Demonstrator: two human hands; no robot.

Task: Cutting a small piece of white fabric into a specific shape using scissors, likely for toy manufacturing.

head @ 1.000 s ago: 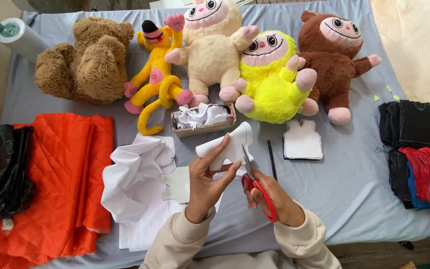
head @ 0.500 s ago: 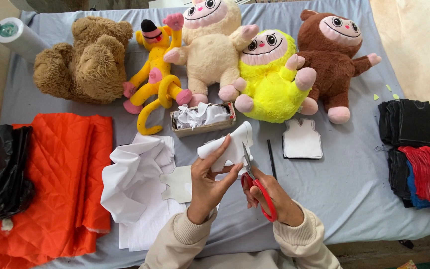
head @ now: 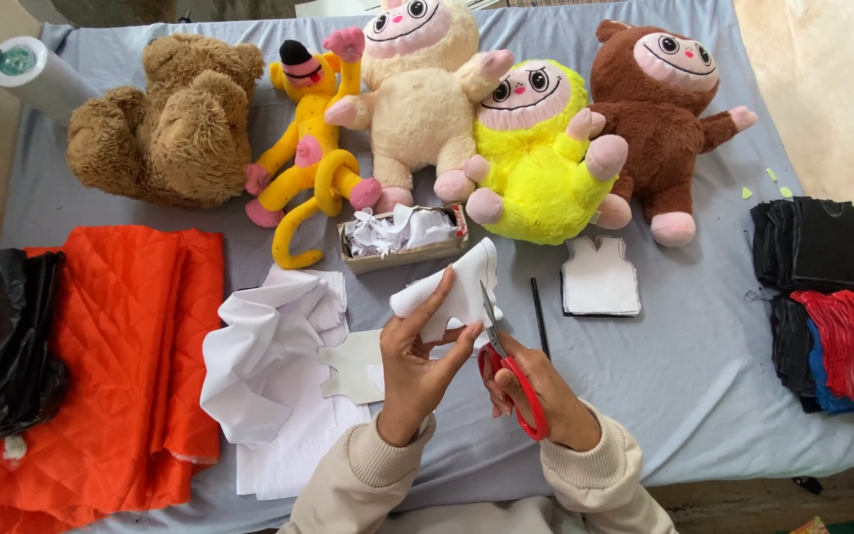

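Observation:
My left hand (head: 417, 361) pinches a white piece of cloth (head: 457, 287) and holds it up above the grey table cover (head: 684, 346). My right hand (head: 536, 386) grips red-handled scissors (head: 511, 371), whose blades meet the right edge of that cloth. Just left of my hands lie a flat cream cut-out shape (head: 353, 364) and a heap of white fabric (head: 274, 376). A black pencil (head: 540, 316) lies to the right of the scissors.
Plush toys line the back: a brown bear (head: 165, 119), a yellow monkey (head: 308, 148), a cream doll (head: 417, 89), a yellow doll (head: 536, 158), a brown doll (head: 659, 109). A scrap box (head: 402, 237), vest-shaped white piece (head: 600, 277), orange quilted fabric (head: 121, 366), black bag (head: 2, 346), folded dark and red cloths (head: 827, 297), a paper roll (head: 37, 74).
Both hands stay at the same spot with the scissors at the cloth's edge; the white piece has shifted only slightly.

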